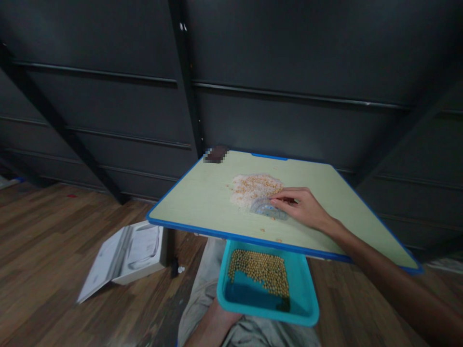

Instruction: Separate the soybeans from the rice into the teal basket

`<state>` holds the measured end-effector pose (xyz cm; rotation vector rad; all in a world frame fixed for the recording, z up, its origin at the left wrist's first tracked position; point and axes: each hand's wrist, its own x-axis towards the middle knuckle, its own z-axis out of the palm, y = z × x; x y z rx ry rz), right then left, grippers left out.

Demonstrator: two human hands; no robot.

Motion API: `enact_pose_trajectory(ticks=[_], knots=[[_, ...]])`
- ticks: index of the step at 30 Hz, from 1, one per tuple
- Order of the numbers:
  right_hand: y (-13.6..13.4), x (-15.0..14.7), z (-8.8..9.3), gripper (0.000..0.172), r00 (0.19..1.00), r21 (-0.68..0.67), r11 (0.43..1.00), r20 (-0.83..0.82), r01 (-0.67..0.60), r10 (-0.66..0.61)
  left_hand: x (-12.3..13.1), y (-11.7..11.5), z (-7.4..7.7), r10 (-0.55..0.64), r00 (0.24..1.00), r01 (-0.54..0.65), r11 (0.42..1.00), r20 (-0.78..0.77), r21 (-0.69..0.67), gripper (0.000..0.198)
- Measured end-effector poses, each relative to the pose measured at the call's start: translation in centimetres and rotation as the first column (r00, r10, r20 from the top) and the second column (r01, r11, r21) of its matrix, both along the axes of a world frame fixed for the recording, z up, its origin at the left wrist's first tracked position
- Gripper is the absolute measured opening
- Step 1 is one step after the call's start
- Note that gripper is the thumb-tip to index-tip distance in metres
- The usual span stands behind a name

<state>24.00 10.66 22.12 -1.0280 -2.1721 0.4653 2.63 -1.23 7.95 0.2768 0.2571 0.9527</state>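
Note:
My right hand (298,205) is over the light green tabletop, thumb and fingertips pinched on the upper edge of a clear plastic protractor (264,208) with bluish marks. The protractor lies low against the near side of a pile of white rice (241,197). Orange-yellow kernels (258,182) are mixed through the pile, and a few lie loose nearer the front edge. Below the table edge, a turquoise tray (313,308) rests over my lap with many round yellow-brown beans (262,267) in it. My left hand (226,313) reaches beneath the tray; its fingers are hidden.
A blue rim (210,233) edges the small table (191,202). A dark, pixelated object (217,154) sits at its far left corner. An open white box (144,250) stands on the wooden floor at left, beside a small black item (174,267). A dark panelled wall (282,53) rises behind.

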Motion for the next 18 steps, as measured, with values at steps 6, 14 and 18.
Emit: enact_pose_trajectory(ticks=[6, 14, 18], knots=[[-0.5, -0.3, 0.1, 0.018, 0.999, -0.064, 0.997, 0.015, -0.033, 0.034, 0.2, -0.2, 1.0, -0.005, 1.000, 0.005, 1.000, -0.026, 0.027, 0.020], [-1.1, -0.3, 0.3, 0.018, 0.993, -0.248, 0.962, 0.007, -0.112, 0.118, -0.1, 0.0, -0.5, 0.015, 0.999, -0.014, 0.999, -0.038, 0.034, 0.009], [-1.4, -0.4, 0.5, 0.016, 0.983, -0.306, 0.935, -0.015, -0.179, 0.183, 0.2, -0.1, -0.5, 0.020, 0.999, -0.019, 1.000, -0.028, 0.023, 0.007]])
